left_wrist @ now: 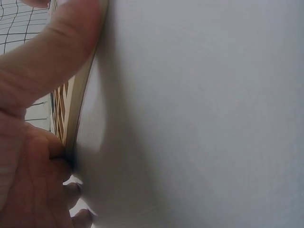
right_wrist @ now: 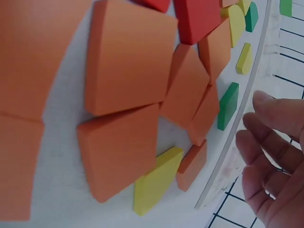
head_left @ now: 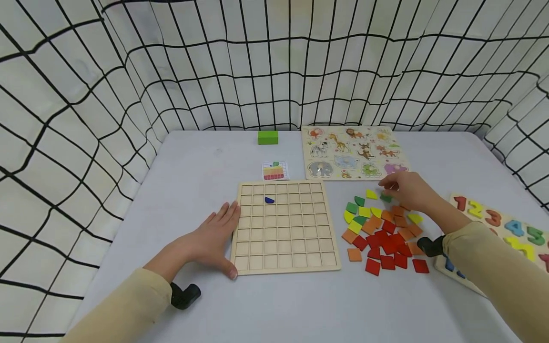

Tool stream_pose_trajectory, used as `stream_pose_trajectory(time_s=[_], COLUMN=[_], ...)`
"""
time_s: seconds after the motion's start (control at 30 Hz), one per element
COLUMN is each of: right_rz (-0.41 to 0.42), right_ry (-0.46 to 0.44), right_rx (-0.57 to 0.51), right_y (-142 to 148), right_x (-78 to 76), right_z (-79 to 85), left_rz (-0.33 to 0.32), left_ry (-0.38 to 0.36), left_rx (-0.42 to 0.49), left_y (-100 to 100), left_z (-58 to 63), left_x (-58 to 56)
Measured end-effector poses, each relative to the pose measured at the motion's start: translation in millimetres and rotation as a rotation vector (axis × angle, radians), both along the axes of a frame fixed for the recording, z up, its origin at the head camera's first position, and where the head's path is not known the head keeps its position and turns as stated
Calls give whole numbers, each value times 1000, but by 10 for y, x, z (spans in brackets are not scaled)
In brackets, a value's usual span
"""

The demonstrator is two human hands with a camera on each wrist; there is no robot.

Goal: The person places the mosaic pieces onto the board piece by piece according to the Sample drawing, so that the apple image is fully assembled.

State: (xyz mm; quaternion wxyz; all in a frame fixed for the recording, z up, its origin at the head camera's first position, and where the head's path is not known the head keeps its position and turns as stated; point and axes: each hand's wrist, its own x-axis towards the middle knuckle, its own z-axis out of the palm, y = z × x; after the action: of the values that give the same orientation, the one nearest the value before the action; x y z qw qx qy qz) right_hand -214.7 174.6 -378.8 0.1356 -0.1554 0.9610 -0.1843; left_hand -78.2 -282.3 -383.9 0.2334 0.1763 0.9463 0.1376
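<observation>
A wooden grid board (head_left: 283,226) lies flat on the table, with one dark blue rounded piece (head_left: 269,200) in an upper cell. My left hand (head_left: 214,238) rests along the board's left edge, fingers spread and thumb at the lower corner. In the left wrist view the thumb (left_wrist: 61,47) lies against the board's rim (left_wrist: 76,104). Above the far side of a pile of coloured pieces hovers my right hand (head_left: 405,188), close to a green square (head_left: 386,196). Its fingers (right_wrist: 259,142) are loosely bent, with nothing visible between them and the thumb; the green piece (right_wrist: 228,107) stays on the table.
Red squares (head_left: 388,245), orange squares (head_left: 354,255) and yellow pieces (head_left: 364,212) lie right of the board. Behind are a pattern card (head_left: 274,170), a green block (head_left: 268,137) and an animal puzzle (head_left: 351,157). A number puzzle (head_left: 489,214) sits under the right forearm. Black netting (head_left: 289,71) surrounds the table.
</observation>
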Motion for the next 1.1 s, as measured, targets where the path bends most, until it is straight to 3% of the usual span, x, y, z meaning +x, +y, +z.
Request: stream_pose_trajectory(time_s=[0.2,0.33,0.57,0.87,1.1], right_rz=[-3,3,27,59,189], right_ry=[-19,3,-36,2,35], right_rx=[18,-6,-24,-23,-63], right_y=[23,-60,-211,-294,-384], right_x=[-15,-15,23,22,71], right_z=[-49,-83,-94,-129,-104], left_rz=[-3,-4,-4,-10,-11], left_ry=[-3,-3,-11,-13,-13], left_rx=[-1,-1,10,14,14], left_y=[-6,-12,-5,1,-8], left_z=[6,15,28,13,35], left_x=[10,12,12,14,15])
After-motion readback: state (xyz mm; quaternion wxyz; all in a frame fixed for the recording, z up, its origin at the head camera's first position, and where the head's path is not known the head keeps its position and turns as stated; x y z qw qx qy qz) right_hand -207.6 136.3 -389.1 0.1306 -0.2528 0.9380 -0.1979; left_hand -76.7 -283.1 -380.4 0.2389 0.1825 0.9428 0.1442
